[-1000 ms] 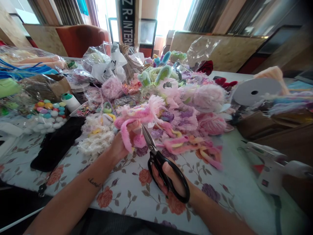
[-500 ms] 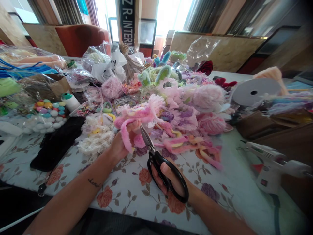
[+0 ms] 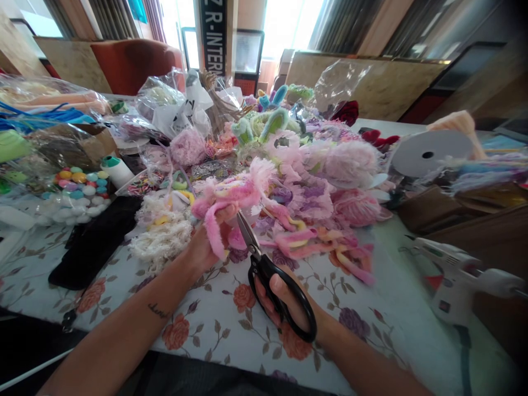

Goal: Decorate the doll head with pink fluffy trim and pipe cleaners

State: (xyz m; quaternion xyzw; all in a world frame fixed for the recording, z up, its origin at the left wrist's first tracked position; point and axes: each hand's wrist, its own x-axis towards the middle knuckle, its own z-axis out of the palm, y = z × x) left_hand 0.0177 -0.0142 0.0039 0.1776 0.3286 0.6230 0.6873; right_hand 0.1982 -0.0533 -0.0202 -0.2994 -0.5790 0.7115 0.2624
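My left hand (image 3: 210,234) is closed around a bundle of fluffy pink yarn (image 3: 214,223), with a pale pink tufted end sticking up on its right. One pink strand loops down over the fingers. My right hand (image 3: 284,294) grips black-handled scissors (image 3: 284,300), thumb and fingers through the handles. The blades look closed and point up and left, their tip close to the left fingertips and the yarn; whether it touches them I cannot tell. A longer pink, yellow and orange strand (image 3: 301,242) trails right across the flowered tablecloth (image 3: 206,330).
Behind my hands spreads a heap of pink yarn balls (image 3: 350,162) and plastic bags. A white glue gun (image 3: 449,280) stands at right, below a large white spool (image 3: 429,154). Left are a black pouch-like thing (image 3: 94,247), cream yarn (image 3: 163,242) and colourful pompoms (image 3: 84,190).
Almost nothing differs. Both hands, the scissors and the yarn hold the same pose; the whole view has shifted very slightly.
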